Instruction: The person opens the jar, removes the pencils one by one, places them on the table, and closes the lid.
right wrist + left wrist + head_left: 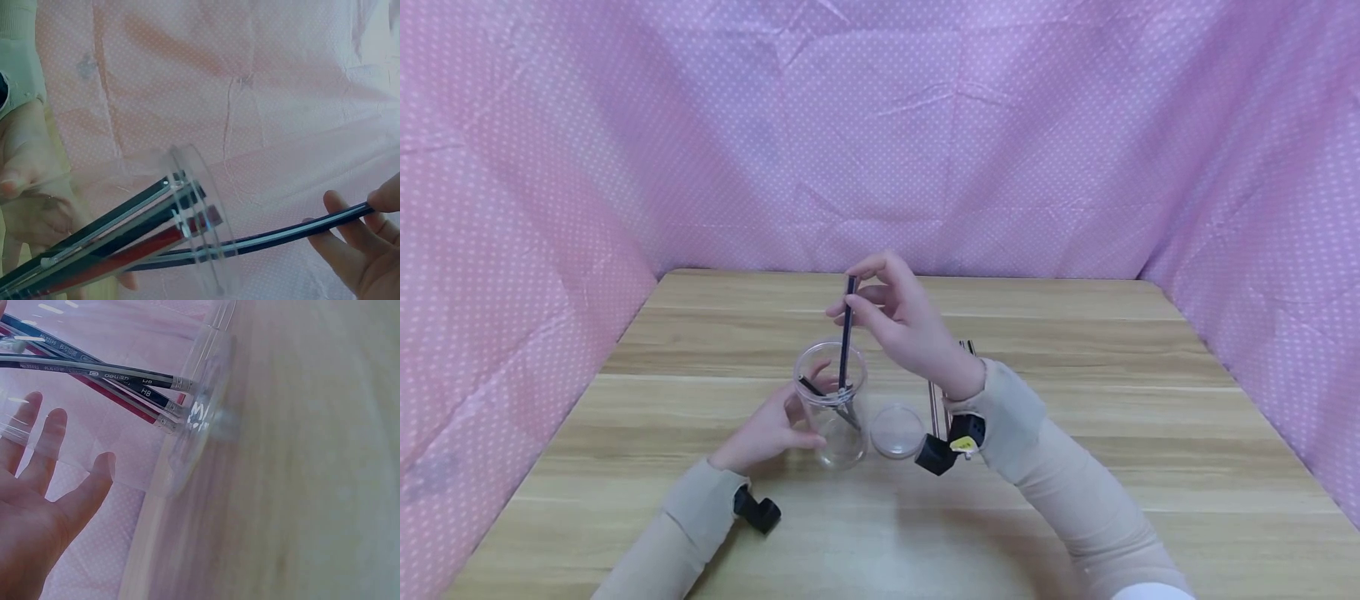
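In the head view my left hand point(767, 429) grips a clear plastic jar point(842, 446) from the left, thumb in front and fingers behind. My right hand point(902, 321) pinches the upper end of a dark pencil point(847, 333) over the jar; its lower part reaches down past the rim. The right wrist view shows this striped pencil point(275, 237) passing through the mouth, beside a red pencil point(156, 244) and other dark pencils in the jar. From the left wrist, dark HB pencils point(125, 372) lean with silver-banded ends at the jar's base.
A round clear lid point(897, 431) lies on the wooden table point(1112, 467), just right of the jar. Several long thin pencils point(934, 408) lie partly hidden under my right wrist. A pink dotted curtain point(880, 150) hangs behind and along both sides.
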Demonstrator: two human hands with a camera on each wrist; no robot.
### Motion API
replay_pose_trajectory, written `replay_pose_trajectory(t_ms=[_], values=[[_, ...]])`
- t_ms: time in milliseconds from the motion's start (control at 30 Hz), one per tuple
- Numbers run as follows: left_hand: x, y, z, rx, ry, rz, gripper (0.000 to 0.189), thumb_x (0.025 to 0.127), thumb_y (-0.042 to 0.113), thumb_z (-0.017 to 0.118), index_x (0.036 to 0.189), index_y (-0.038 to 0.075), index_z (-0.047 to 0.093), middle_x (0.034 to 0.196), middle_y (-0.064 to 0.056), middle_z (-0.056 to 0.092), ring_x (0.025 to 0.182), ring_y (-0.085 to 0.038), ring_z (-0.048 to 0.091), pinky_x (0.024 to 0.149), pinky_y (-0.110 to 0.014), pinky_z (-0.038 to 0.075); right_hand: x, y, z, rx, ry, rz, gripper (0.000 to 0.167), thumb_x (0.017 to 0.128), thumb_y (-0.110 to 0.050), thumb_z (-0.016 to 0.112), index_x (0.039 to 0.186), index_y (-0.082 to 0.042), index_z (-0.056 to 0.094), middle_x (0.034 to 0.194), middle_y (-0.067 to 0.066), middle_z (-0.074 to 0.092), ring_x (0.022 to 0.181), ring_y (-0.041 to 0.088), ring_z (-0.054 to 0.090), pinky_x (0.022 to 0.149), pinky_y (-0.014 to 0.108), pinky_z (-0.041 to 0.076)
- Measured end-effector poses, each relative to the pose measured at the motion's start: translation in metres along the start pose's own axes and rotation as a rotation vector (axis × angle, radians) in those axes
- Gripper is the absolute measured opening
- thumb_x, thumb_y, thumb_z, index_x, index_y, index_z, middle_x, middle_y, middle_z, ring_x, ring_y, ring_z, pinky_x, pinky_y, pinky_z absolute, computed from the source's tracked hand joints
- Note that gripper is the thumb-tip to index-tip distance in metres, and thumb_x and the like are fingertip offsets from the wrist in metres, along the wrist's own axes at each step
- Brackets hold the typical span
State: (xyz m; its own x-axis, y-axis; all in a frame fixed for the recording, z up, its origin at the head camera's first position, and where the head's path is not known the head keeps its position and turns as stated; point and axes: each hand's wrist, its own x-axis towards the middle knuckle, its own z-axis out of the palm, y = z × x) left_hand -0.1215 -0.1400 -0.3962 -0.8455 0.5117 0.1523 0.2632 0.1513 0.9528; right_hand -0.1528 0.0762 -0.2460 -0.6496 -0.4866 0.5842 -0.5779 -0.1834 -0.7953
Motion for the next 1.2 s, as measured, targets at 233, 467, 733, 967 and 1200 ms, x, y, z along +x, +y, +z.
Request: replay_pose_trajectory(t_ms=[233,467,733,967,1200], values=[[0.0,0.0,-0.001,0.014,-0.003,0.0,0.096,0.073,-0.007,0.072,0.151,0.012,0.018,0.146,-0.018,0.041,0.131,-0.016,0.043,0.103,-0.015,0.033,-0.001,-0.003,-0.008,0.048,0.074,-0.116,0.025,0.086,0.022,0.045,0.109,0.018,0.036,0.094,0.024,0.053,0.081,0.02,0.068,0.073,0.044,0.057],[0.001,-0.002,-0.002,-0.016,-0.02,0.016,0.096,0.075,-0.007,0.071,0.151,0.018,0.018,0.148,-0.017,0.038,0.135,-0.028,0.037,0.104,-0.016,0.031,-0.002,-0.004,-0.017,0.135,0.199,-0.183,0.023,0.086,0.02,0.043,0.107,0.02,0.032,0.093,-0.003,0.06,0.077,0.009,0.068,0.069,0.04,0.058],[0.002,-0.003,-0.002,-0.028,-0.03,0.047,0.094,0.075,-0.009,0.069,0.151,0.011,0.016,0.147,-0.02,0.038,0.134,-0.027,0.039,0.107,-0.022,0.032,-0.006,0.0,-0.027,0.184,0.297,-0.186,0.038,0.087,0.016,0.044,0.105,-0.017,0.05,0.095,-0.002,0.061,0.077,0.013,0.068,0.068,0.037,0.059],[0.0,-0.001,-0.001,0.001,-0.012,0.016,0.096,0.074,-0.008,0.07,0.151,0.018,0.019,0.147,-0.019,0.038,0.13,-0.007,0.043,0.108,-0.041,0.032,-0.01,0.002,-0.036,0.219,0.446,-0.145,0.033,0.091,0.012,0.044,0.105,-0.017,0.05,0.096,0.001,0.057,0.077,0.015,0.067,0.068,0.036,0.059],[0.001,-0.001,-0.001,-0.005,-0.013,0.03,0.096,0.074,-0.009,0.07,0.151,0.016,0.019,0.147,-0.021,0.038,0.132,-0.013,0.042,0.103,-0.018,0.033,-0.014,0.0,-0.05,0.359,0.602,-0.058,0.025,0.092,0.008,0.044,0.104,-0.014,0.048,0.095,0.004,0.054,0.077,0.016,0.067,0.068,0.034,0.059]])
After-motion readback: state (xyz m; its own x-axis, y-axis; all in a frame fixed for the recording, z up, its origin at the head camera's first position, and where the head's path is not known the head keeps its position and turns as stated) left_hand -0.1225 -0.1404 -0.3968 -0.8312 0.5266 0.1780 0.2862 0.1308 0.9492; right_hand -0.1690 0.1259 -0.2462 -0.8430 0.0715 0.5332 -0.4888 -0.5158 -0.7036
